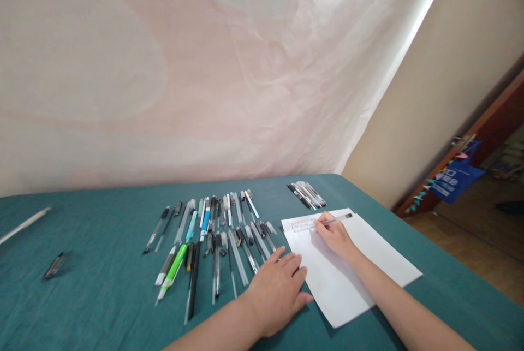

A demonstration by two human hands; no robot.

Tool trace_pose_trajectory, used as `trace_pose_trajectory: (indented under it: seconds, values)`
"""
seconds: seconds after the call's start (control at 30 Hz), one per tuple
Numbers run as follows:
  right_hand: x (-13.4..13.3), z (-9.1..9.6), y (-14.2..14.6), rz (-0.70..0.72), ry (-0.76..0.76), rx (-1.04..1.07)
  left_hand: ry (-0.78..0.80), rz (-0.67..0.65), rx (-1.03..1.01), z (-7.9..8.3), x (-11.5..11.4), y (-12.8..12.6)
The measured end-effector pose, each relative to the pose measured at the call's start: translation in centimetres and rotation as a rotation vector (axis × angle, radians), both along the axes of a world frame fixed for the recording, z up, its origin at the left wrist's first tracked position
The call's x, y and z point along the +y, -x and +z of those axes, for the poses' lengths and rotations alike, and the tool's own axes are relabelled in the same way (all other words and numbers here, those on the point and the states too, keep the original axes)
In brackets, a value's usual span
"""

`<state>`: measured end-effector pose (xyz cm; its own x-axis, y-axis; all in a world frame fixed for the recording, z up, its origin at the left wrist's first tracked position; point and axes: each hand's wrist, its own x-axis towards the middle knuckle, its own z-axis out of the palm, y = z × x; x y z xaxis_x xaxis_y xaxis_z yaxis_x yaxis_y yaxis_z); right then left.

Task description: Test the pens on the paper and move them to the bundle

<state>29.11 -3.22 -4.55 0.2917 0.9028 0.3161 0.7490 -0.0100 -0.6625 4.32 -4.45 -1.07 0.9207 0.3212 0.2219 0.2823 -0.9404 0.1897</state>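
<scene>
My right hand (333, 237) is closed around a clear pen with a dark end (339, 219), its tip low over the upper left of a white paper sheet (339, 280). Lines of small handwriting (302, 225) run along the sheet's top left. Resting flat with fingers spread, my left hand (278, 291) lies on the table between the paper's left edge and many laid-out pens. It holds nothing. Closest to its fingers are clear pen barrels and caps (260, 239). A green pen (173, 270) and a blue pen (205, 219) stand out among the rows.
A bundle of pens (307, 195) lies behind the paper. At the left are a white stick-like pen (24, 224) and a small dark, clear piece (54, 266). The green-covered table (102, 307) meets a pale hanging cloth (204, 78). A door (495, 111) stands at right.
</scene>
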Motion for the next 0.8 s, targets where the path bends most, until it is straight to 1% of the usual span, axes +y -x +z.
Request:
trace_pose_trajectory:
  seconds: [0.17, 0.3, 0.4, 0.47, 0.53, 0.63, 0.73, 0.8]
  values:
    - [0.1, -0.1, -0.1, -0.024, -0.005, 0.007, -0.003, 0.000, 0.001, 0.0, 0.0, 0.0]
    - [0.1, -0.1, -0.1, -0.059, -0.017, 0.059, 0.006, 0.004, 0.000, -0.1, 0.0, 0.0]
    - [-0.1, 0.1, 0.0, -0.012, -0.046, 0.121, 0.015, 0.006, -0.009, 0.0, -0.1, 0.0]
    - [-0.2, 0.3, 0.3, 0.034, -0.060, 0.100, 0.024, 0.012, -0.017, 0.2, -0.2, 0.0]
    - [-0.4, 0.4, 0.7, 0.078, -0.086, -0.011, 0.039, 0.023, -0.028, 0.5, -0.4, 0.0]
    - [-0.9, 0.8, 1.8, 0.199, -0.139, -0.333, 0.046, 0.026, -0.050, 1.0, -0.7, 0.0]
    - [-1.5, 1.6, 3.5, 0.329, -0.173, -0.645, 0.025, -0.022, -0.060, 1.3, -0.9, 0.1]
    - [-1.9, 2.2, 4.6, 0.361, -0.195, -0.783, 0.007, -0.059, -0.068, 1.3, -1.0, 0.2]
